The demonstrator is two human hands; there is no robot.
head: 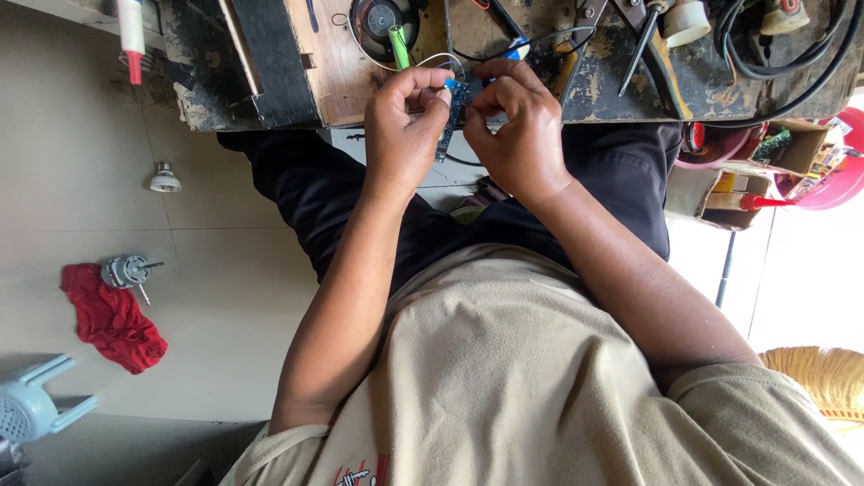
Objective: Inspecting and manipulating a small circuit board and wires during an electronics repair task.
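Workbench edge point(270, 112) runs across at 12 o'clock; open tiled floor point(207, 270) at 9. Left hand point(402, 130) and right hand point(517, 130), fingers curled shut, pinch a small blue circuit board point(452, 112) between them, just below the bench edge.

An open brown cardboard box point(781, 148) stands at the right, below the workbench edge, beside a red-pink basin.
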